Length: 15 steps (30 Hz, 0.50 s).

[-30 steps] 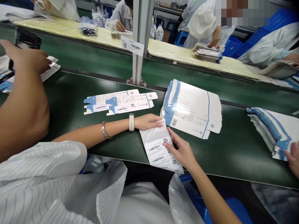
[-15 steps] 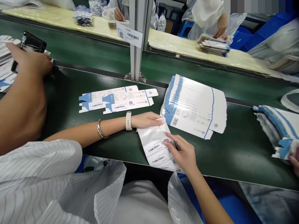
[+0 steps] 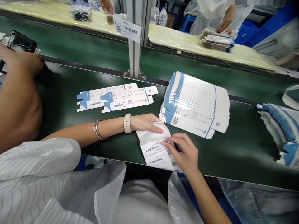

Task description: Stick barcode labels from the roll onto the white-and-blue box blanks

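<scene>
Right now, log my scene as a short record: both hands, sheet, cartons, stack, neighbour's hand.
Left hand: holding the sheet near its top
Left wrist: watch and bracelet
Right hand: on the sheet's right side; whether it pinches is unclear
Sheet: blank at top, printed labels below
Cartons: two, flat, overlapping, each barcode-labelled
Stack: fanned flat cartons, right of those two
Neighbour's hand: far left, at a black object

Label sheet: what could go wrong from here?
The right hand touches a label, which might crease or tear. The sheet reaches the near edge of the bench and could slip if the left hand loosens. That hand is close to the fanned cartons; a bump might scatter them.
</scene>
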Each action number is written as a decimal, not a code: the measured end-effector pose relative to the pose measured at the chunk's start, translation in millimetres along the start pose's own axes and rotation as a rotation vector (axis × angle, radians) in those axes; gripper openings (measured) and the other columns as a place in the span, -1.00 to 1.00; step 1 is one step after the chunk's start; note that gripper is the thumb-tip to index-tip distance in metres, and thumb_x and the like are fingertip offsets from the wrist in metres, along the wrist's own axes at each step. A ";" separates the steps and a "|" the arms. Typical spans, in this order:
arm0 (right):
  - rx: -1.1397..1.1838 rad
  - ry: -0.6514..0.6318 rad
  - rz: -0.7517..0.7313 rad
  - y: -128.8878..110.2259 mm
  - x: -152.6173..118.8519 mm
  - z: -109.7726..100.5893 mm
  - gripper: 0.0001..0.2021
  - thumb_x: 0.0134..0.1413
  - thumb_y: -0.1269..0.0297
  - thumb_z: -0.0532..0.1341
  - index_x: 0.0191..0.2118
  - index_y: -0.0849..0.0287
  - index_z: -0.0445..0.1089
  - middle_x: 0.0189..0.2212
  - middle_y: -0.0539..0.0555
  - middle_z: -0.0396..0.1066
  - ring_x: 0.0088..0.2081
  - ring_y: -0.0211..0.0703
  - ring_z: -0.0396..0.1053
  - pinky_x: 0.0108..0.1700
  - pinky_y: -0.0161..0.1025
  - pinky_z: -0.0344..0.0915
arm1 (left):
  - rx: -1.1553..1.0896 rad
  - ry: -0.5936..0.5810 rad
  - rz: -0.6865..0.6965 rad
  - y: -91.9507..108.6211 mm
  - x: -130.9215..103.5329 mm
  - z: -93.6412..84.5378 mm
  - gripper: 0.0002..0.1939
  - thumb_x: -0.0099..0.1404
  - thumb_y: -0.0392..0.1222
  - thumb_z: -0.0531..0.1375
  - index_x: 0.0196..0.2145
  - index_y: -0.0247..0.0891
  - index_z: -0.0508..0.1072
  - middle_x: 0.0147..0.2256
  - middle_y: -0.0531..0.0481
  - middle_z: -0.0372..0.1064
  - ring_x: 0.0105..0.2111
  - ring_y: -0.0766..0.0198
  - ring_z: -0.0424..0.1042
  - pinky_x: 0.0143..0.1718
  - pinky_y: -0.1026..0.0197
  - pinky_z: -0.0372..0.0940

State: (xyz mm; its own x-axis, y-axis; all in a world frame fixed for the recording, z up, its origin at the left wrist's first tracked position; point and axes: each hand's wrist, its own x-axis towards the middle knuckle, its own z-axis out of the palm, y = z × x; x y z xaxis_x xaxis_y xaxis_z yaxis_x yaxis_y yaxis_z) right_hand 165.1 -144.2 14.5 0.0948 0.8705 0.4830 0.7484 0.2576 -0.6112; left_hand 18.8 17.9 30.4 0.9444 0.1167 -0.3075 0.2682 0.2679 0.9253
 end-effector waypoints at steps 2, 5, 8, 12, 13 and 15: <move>-0.054 0.014 -0.002 1.3 -0.8 -1.4 -0.71 0.00 0.33 0.27 -0.10 0.04 0.40 -0.33 0.05 0.38 -0.32 -0.20 0.37 -0.32 -0.25 0.35 | -0.047 -0.011 0.010 -1.3 0.5 -0.5 -0.73 0.07 -0.04 0.31 -0.37 -0.31 0.47 -0.47 0.04 0.43 -0.52 0.41 0.38 -0.45 0.34 0.30; -0.082 -0.002 -0.040 2.4 -2.1 -3.9 -0.65 0.00 0.36 0.27 -0.04 0.03 0.37 -0.32 0.05 0.38 -0.32 -0.21 0.36 -0.32 -0.25 0.34 | -0.057 -0.021 0.019 -1.9 0.4 -0.7 -0.73 0.08 -0.04 0.31 -0.37 -0.32 0.47 -0.48 0.05 0.43 -0.53 0.42 0.37 -0.46 0.34 0.30; -0.052 0.009 -0.062 3.0 -2.2 -4.1 -0.66 -0.05 0.41 0.30 -0.09 0.05 0.40 -0.35 0.03 0.38 -0.34 -0.22 0.36 -0.33 -0.25 0.34 | -0.048 -0.022 0.017 -1.5 -0.1 -0.2 -0.73 0.09 -0.04 0.30 -0.38 -0.33 0.46 -0.49 0.05 0.42 -0.52 0.41 0.38 -0.46 0.34 0.29; -0.082 0.083 -0.107 2.0 1.2 -0.2 -0.72 -0.12 0.48 0.32 -0.22 0.04 0.45 -0.31 0.06 0.39 -0.27 -0.14 0.37 -0.28 -0.18 0.36 | -0.060 -0.013 0.010 0.4 -0.8 0.8 -0.74 0.10 -0.06 0.30 -0.40 -0.33 0.45 -0.50 0.06 0.42 -0.53 0.41 0.37 -0.47 0.34 0.26; -0.102 0.099 -0.127 -0.1 1.8 -0.7 -0.72 -0.13 0.51 0.31 -0.25 0.05 0.45 -0.27 0.08 0.40 -0.22 -0.11 0.37 -0.25 -0.14 0.36 | -0.061 -0.008 0.004 0.9 -0.9 1.0 -0.75 0.10 -0.06 0.29 -0.40 -0.33 0.45 -0.50 0.06 0.41 -0.53 0.41 0.36 -0.47 0.34 0.26; -0.094 0.080 -0.180 -8.4 -0.3 -8.1 -0.67 -0.13 0.59 0.28 -0.23 0.04 0.45 -0.21 0.09 0.41 -0.17 -0.07 0.36 -0.19 -0.08 0.36 | -0.041 0.007 -0.007 1.5 -0.8 0.9 -0.75 0.11 -0.06 0.28 -0.40 -0.33 0.44 -0.50 0.05 0.40 -0.53 0.41 0.36 -0.46 0.33 0.26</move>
State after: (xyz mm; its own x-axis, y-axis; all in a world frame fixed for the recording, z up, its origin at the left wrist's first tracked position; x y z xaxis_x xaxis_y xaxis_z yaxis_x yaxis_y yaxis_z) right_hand 164.1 -150.0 24.5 0.0033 0.7768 0.6297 0.8156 0.3623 -0.4511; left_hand 18.6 17.4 32.2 0.9412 0.1211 -0.3153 0.2664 0.3079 0.9134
